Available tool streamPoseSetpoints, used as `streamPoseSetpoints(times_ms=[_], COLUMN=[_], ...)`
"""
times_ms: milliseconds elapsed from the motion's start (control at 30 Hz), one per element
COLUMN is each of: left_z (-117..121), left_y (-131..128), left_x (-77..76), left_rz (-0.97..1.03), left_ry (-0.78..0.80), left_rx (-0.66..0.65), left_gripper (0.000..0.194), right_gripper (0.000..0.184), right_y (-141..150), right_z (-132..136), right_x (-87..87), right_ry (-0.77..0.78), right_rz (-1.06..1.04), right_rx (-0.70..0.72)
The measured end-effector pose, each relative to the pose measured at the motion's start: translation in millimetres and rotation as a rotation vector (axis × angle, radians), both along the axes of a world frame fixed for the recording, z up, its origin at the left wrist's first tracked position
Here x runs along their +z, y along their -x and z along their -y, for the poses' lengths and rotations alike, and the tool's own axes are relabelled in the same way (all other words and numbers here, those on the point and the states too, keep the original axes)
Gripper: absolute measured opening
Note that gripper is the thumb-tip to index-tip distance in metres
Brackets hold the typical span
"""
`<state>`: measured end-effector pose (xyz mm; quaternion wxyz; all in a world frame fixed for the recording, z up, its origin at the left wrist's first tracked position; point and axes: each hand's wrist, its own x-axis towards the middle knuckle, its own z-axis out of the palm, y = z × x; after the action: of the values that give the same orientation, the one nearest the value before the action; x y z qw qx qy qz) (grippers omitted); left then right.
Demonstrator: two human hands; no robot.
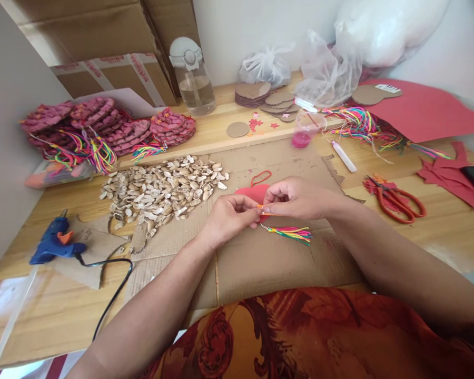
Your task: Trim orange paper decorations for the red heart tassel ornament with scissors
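Note:
My left hand (235, 217) and my right hand (296, 199) meet over the cardboard mat, fingertips pinched together. Between them is a small orange strip (270, 212), perhaps paper, that both hands hold. Beneath my fingers lies a red piece (245, 192), partly hidden, with a red cord loop (261, 178) at its top. A multicoloured tassel (292, 233) on a thin string lies just below the hands. Left of them spreads a pile of peanut shells (169, 184).
A blue glue gun (55, 242) with a black cord lies at left. Orange-handled scissors (398, 202) and a glue stick (343, 156) are at right. A water bottle (195, 84), a cup of pink liquid (303, 134) and shell-covered pink pieces (102, 126) stand at the back.

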<state>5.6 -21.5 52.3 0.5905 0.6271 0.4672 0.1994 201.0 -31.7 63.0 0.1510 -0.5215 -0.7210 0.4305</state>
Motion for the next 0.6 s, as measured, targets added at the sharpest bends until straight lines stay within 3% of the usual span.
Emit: streamPoseSetpoints(times_ms=[367,600], left_z=[-1,-5], left_y=[2,4], left_x=[-2.0,-8.0], left_rz=[0.013,0.1], left_ry=[0.025,0.066], left_rx=[-0.027,0.04], left_gripper=[0.016,0.016], right_gripper=[0.022,0.033], right_y=[0,-10], right_z=[1,-2], right_x=[0.5,7.5], right_ry=[0.002,0.008], right_rz=[-0.015,-0.112], right_rx=[0.023,0.05])
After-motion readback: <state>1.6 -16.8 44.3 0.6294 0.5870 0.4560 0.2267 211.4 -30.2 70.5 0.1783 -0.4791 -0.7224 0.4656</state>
